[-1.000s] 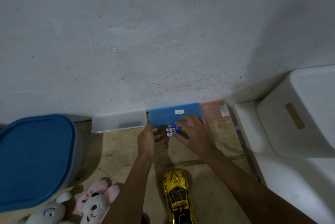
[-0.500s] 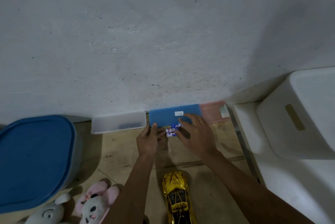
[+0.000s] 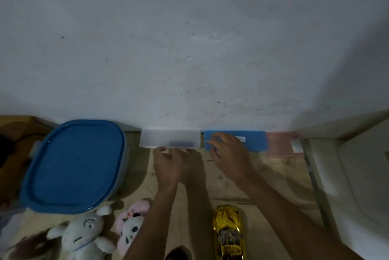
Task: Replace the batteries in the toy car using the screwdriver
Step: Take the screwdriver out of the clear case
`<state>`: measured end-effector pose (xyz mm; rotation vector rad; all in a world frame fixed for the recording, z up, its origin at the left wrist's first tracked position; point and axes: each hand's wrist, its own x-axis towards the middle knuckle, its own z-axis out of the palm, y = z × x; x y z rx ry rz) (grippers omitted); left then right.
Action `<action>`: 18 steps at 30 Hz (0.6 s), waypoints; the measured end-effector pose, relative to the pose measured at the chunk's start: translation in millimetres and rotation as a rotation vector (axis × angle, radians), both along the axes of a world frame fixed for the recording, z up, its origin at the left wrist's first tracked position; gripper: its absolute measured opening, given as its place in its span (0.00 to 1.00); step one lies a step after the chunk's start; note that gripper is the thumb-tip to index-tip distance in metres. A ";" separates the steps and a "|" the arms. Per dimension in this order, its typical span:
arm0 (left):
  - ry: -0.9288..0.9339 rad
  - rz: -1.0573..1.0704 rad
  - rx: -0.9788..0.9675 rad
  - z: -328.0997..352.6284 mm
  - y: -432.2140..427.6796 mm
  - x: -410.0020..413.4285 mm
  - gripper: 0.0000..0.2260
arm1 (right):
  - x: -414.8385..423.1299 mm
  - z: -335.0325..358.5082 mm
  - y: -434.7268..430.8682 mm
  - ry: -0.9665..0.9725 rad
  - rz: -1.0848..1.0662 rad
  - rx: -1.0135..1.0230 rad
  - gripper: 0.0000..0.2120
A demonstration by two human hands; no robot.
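Note:
The gold toy car lies on the wooden floor at the bottom, between my forearms. My left hand is at the front edge of a translucent white case that has a dark shape inside; blur hides whether the fingers grip it. Palm down, my right hand rests with fingers apart on the left end of a blue case. Both cases stand against the wall. The batteries are not visible. No screwdriver can be made out.
A large bin with a blue lid sits on the left. In front of it lie two plush toys, one white and one pink. A pink case lies right of the blue one, and a white container fills the right side.
The view has swung left. My left hand went from the batteries to the translucent case. The right hand slid onto the blue case. The batteries between the hands are out of sight.

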<state>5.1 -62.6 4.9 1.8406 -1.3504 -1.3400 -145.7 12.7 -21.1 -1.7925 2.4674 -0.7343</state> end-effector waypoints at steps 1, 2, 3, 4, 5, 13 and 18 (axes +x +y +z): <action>0.019 0.050 -0.018 -0.2 -8.4 8.1 0.18 | 9.4 0.7 -12.4 -0.004 0.058 0.010 0.14; 0.038 0.094 -0.017 -4.1 -18.6 15.5 0.24 | 18.8 2.1 -23.6 -0.011 0.105 0.033 0.11; 0.040 0.123 -0.006 -6.1 -28.0 21.8 0.28 | 27.4 3.3 -33.6 -0.017 0.145 0.065 0.10; 0.028 0.137 0.014 -10.5 -37.8 27.7 0.30 | 35.1 4.7 -42.2 -0.018 0.177 0.109 0.11; 0.021 0.123 0.035 -14.5 -47.0 33.3 0.29 | 42.1 6.4 -49.8 -0.013 0.198 0.165 0.14; 0.102 -0.124 0.049 -25.2 -65.7 68.6 0.17 | 67.8 23.9 -89.7 0.255 0.246 0.473 0.14; 0.147 -0.028 0.117 -29.7 -67.6 70.1 0.13 | 80.1 36.5 -100.7 0.441 0.347 0.557 0.10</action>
